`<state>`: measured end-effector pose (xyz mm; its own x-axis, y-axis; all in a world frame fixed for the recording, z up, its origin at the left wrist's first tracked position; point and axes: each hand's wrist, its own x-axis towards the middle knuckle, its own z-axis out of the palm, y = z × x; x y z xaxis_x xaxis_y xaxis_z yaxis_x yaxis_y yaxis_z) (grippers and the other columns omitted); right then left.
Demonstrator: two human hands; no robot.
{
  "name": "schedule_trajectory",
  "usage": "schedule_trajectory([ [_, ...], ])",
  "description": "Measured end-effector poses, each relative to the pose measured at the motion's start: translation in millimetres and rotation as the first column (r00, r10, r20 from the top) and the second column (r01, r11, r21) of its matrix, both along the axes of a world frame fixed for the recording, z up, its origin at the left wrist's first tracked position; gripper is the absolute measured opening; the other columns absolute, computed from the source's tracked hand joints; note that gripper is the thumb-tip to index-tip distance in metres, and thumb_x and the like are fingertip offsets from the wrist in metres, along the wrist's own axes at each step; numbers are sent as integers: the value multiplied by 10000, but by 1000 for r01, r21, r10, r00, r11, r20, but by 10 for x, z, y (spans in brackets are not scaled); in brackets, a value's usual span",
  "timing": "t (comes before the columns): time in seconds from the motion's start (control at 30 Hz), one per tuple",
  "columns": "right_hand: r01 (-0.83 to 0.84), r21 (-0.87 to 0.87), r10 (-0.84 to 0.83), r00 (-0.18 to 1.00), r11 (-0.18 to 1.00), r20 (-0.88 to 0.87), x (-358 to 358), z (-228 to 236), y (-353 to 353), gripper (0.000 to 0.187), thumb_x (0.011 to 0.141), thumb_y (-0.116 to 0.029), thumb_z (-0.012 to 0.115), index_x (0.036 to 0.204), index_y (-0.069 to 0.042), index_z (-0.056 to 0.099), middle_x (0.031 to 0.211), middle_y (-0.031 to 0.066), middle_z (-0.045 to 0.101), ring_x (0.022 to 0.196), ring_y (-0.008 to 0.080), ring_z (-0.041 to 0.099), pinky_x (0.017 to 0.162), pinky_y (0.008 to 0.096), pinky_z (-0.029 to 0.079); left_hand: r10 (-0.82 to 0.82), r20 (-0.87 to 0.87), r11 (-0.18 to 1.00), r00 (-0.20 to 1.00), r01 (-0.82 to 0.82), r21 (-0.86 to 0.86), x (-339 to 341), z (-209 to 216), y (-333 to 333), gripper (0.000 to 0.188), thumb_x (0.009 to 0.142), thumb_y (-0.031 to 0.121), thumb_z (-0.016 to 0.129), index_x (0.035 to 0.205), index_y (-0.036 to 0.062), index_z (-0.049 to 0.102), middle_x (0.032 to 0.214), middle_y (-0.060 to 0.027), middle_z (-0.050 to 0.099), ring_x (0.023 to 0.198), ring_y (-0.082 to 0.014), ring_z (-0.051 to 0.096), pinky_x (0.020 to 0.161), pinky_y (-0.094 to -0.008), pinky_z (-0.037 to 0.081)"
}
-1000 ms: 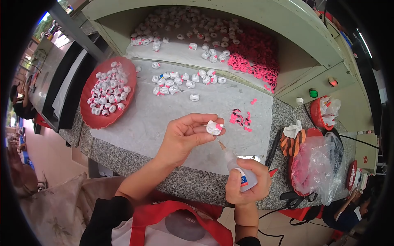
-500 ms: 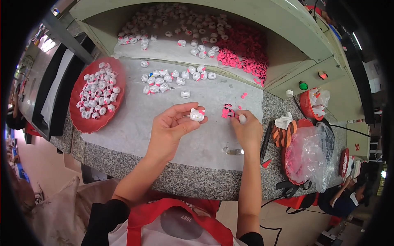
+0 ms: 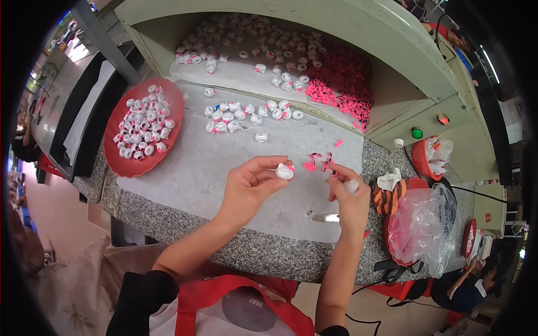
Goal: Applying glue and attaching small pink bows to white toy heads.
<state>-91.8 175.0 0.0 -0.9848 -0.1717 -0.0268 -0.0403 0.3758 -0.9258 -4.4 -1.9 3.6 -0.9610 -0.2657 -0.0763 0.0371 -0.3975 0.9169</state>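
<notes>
My left hand (image 3: 252,187) pinches a small white cat-head bead (image 3: 284,171) with a pink bow between thumb and fingertips, just above the paper sheet. My right hand (image 3: 352,204) is closed beside a little heap of pink pieces (image 3: 311,166), some with black parts. At its fingertips is a small pink-and-black piece (image 3: 334,173). A white rounded object (image 3: 351,186) is tucked in the same hand; most of it is hidden, so I cannot tell its kind. Several similar white beads (image 3: 228,117) lie beyond my left hand, and one bead (image 3: 261,136) sits closer.
A red scalloped tray (image 3: 115,152) of white beads stands at the left. The shelf (image 3: 185,71) behind holds more beads and a pink heap (image 3: 342,95). A metal blade (image 3: 325,218) lies near my right wrist. At the right are a plastic bag (image 3: 428,215) and a red basket (image 3: 421,154).
My right hand has drawn back from the pink heap, bringing a piece at its fingertips. The bead in my left hand has turned. The whole view has shifted a little.
</notes>
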Motion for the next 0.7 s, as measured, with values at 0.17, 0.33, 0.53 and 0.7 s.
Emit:
schedule_trajectory([
  [0.17,-155,-429,229,965,890,127,340,297,-258,141,712,25,617,853,29,605,700,63,578,568,113,539,510,223,450,72,-123,991,990,-85,-105,21,-15,95,319,755,-97,549,1061,-10,533,1029,-80,545,917,-140,569,790,-240,483],
  [0.33,-77,-377,152,973,923,174,439,376,-379,132,687,18,667,795,19,591,678,50,575,554,91,524,487,202,439,9,-202,976,979,-52,-210,41,-17,63,313,745,-129,534,1043,-32,538,1083,-111,506,983,-178,540,825,-266,477],
  [0.53,-49,-337,101,985,940,141,419,255,-299,110,704,-6,680,770,-1,591,710,16,584,643,53,516,568,179,407,-97,-181,981,979,64,-183,52,89,44,323,732,-134,550,1043,-45,550,1115,-139,495,1000,-198,528,849,-278,461],
  [0.7,-111,-328,133,990,938,46,455,308,-352,153,684,13,678,805,7,586,715,30,576,611,63,510,543,185,410,-167,-118,984,979,173,43,24,-5,-35,303,758,-96,545,1055,-39,552,1076,-136,529,962,-179,537,825,-282,457],
])
